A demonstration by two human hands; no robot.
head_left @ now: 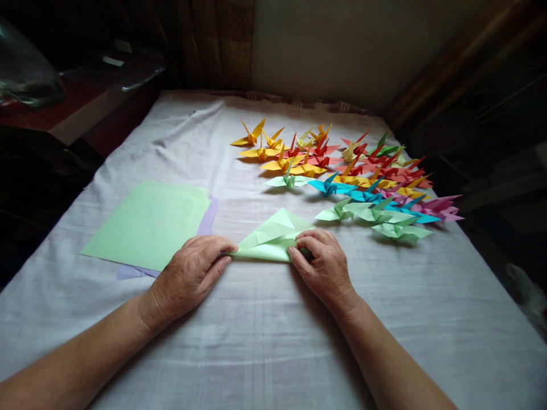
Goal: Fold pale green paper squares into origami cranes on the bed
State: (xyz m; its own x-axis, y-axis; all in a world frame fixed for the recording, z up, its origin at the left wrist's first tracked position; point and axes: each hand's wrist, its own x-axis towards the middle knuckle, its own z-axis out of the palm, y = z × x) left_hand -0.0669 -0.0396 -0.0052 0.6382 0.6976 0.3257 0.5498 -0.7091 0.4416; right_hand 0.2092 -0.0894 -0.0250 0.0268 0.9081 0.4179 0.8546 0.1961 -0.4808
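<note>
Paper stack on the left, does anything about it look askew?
Slightly. A purple sheet pokes out from under the green paper stack at its right edge and near corner, so the sheets aren't squared up. Nothing looks torn or spilled.

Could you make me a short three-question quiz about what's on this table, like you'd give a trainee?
1. True or false: both hands touch the folded green paper.
2. Which side of that paper is the flat sheet stack on: A) its left, B) its right, C) under it?
3. What colour is the sheet peeking out beneath the stack?

Key:
1. True: the left hand presses its left tip, the right hand pinches its right end.
2. A; the cranes lie to the right.
3. Purple.
</note>
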